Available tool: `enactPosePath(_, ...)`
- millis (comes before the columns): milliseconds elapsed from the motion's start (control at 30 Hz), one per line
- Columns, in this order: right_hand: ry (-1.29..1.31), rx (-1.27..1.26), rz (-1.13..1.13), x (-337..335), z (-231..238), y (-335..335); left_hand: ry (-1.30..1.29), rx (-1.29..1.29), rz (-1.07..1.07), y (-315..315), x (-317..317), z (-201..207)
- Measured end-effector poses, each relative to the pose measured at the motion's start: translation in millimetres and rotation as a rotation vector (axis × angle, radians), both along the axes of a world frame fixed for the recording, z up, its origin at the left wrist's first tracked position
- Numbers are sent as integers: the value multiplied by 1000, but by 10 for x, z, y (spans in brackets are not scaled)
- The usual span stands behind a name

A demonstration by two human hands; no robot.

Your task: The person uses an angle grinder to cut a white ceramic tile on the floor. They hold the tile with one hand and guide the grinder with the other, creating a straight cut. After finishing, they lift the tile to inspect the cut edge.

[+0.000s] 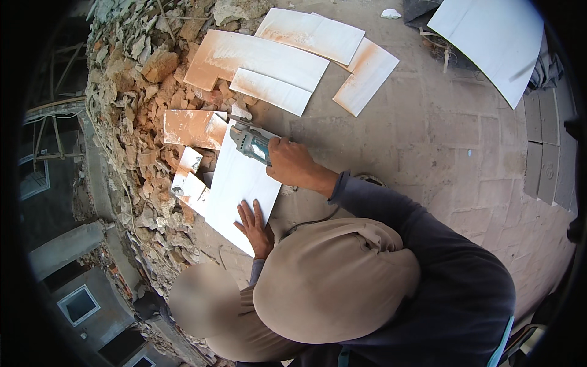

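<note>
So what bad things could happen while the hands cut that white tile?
The left hand presses flat on the white tile close to the grinder in the right hand; a slip might reach the fingers. The tile lies beside loose rubble and could rock or crack.

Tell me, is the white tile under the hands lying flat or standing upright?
Flat: the white tile lies on the ground, left hand pressed on it, right hand holding the grinder over it.
</note>
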State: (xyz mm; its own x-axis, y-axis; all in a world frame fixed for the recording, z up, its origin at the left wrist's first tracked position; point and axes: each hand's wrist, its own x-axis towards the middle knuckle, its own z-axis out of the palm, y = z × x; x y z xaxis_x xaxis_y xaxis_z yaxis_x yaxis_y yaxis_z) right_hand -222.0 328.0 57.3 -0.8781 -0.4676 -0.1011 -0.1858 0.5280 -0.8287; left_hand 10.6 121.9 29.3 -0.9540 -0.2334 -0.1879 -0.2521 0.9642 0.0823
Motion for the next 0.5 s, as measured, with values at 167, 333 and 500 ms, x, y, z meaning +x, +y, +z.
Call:
enactPosePath(167,38,-14,-10,12,-139,-93,6,31,-9,-7,-9,26)
enactPosePath(333,82,-6,-24,-15,-168,-161,-4,41,1,3,-17,47)
enactPosePath(500,45,15,-9,-73,-150,-171,-19,35,12,16,-32,74)
